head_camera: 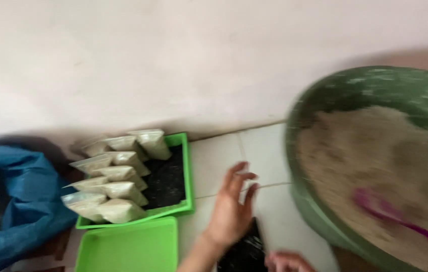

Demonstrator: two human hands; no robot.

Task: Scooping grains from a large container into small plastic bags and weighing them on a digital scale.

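Left hand (230, 209) hovers with spread fingers, grip released, just above a black pouch (245, 249) on the tiled floor (266, 151) | right hand (287, 262) at the pouch's edge, grip unclear in the blur | pouch looks thin, light, floppy: pinch its rim | green basin (324, 100) of grain beside.

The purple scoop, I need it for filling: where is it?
In the head view it lies at the right, on the tan powder inside the green basin, the purple scoop.
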